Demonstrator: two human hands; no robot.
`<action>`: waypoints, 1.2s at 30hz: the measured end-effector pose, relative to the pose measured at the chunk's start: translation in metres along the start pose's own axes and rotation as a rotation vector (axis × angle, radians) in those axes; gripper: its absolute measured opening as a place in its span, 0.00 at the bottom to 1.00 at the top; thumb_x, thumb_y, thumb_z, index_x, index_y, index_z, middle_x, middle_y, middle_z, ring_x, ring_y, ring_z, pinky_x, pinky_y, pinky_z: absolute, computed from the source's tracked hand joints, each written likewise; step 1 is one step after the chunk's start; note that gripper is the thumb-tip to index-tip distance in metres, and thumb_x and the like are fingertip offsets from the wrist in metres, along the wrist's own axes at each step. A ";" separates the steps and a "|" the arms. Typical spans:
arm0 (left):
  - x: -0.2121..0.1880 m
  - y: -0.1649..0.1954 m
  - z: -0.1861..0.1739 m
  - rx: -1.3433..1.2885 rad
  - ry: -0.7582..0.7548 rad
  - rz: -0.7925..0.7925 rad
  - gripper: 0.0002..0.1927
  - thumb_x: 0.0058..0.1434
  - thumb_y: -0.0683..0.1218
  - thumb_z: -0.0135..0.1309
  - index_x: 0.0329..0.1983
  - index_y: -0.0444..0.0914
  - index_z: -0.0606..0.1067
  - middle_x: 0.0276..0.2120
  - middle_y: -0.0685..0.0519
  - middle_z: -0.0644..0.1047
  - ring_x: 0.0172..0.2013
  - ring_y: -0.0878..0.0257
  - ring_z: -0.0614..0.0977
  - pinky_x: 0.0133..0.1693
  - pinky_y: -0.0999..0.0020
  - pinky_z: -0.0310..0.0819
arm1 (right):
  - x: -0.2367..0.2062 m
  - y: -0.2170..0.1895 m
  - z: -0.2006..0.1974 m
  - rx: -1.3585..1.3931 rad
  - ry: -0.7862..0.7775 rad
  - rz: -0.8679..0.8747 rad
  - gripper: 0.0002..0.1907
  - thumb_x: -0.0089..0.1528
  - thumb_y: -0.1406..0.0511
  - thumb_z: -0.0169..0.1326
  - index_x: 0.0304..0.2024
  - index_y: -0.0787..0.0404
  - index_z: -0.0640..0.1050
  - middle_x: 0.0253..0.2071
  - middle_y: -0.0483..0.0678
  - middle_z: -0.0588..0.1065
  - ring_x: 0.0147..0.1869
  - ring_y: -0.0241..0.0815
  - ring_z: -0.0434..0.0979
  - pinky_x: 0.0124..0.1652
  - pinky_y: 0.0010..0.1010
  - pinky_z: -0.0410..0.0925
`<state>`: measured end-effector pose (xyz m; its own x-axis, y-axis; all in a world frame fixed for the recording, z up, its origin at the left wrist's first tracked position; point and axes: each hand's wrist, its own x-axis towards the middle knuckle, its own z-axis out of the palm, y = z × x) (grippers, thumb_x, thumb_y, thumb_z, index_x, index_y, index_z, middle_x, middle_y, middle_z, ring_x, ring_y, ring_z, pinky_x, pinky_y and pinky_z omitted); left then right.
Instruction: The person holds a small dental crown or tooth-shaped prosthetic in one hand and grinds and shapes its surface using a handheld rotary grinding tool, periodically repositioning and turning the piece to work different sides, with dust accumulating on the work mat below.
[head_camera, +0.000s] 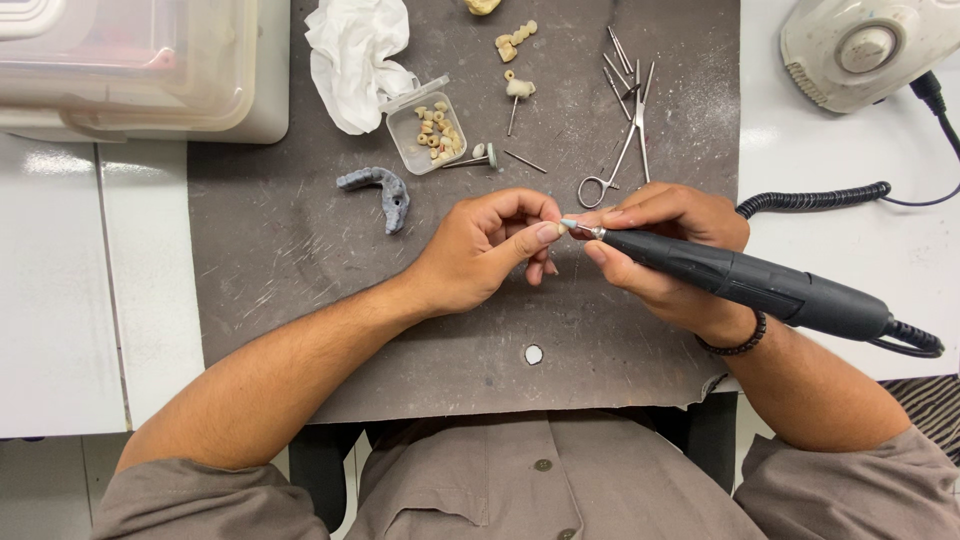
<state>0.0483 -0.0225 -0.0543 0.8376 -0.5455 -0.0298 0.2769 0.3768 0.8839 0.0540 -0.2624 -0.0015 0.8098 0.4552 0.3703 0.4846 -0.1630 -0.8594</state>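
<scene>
My right hand (665, 250) grips a black rotary handpiece (760, 287) with a small pale burr (570, 224) at its tip, pointing left. My left hand (490, 250) is curled beside it, thumb and fingers pinched against the burr tip; whatever small piece it may hold is hidden by the fingers. Both hands hover over a dusty dark grey mat (300, 260). A coiled black cable (815, 200) runs from the handpiece to the right.
On the mat lie a grey arch-shaped cast (380, 190), a small clear box of tooth-like pieces (430, 130), crumpled white tissue (350, 55), loose tooth pieces (515, 40), metal burrs and forceps (625, 125). A white control unit (860, 45) sits back right, a plastic container (130, 60) back left.
</scene>
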 end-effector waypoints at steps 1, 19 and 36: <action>0.001 0.000 0.001 -0.003 -0.006 0.003 0.11 0.74 0.44 0.52 0.52 0.31 0.74 0.41 0.54 0.77 0.34 0.71 0.80 0.41 0.73 0.80 | 0.000 -0.001 -0.001 0.004 -0.003 0.007 0.11 0.64 0.73 0.63 0.46 0.64 0.75 0.45 0.56 0.82 0.42 0.35 0.84 0.36 0.17 0.75; 0.001 -0.001 -0.003 -0.045 -0.035 0.000 0.11 0.75 0.44 0.52 0.52 0.32 0.73 0.38 0.55 0.76 0.33 0.70 0.78 0.43 0.70 0.81 | -0.001 -0.001 -0.003 0.055 -0.030 0.042 0.11 0.63 0.73 0.64 0.46 0.64 0.76 0.42 0.53 0.81 0.44 0.36 0.85 0.39 0.18 0.77; 0.000 0.003 -0.005 -0.061 -0.075 -0.062 0.13 0.74 0.46 0.51 0.53 0.31 0.73 0.34 0.54 0.76 0.32 0.69 0.79 0.45 0.64 0.84 | 0.005 -0.007 0.001 -0.035 -0.015 -0.028 0.13 0.60 0.74 0.66 0.44 0.63 0.77 0.41 0.51 0.80 0.48 0.41 0.86 0.40 0.20 0.79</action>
<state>0.0514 -0.0180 -0.0541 0.7813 -0.6225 -0.0465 0.3569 0.3843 0.8514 0.0539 -0.2582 0.0059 0.7910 0.4727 0.3885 0.5184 -0.1804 -0.8359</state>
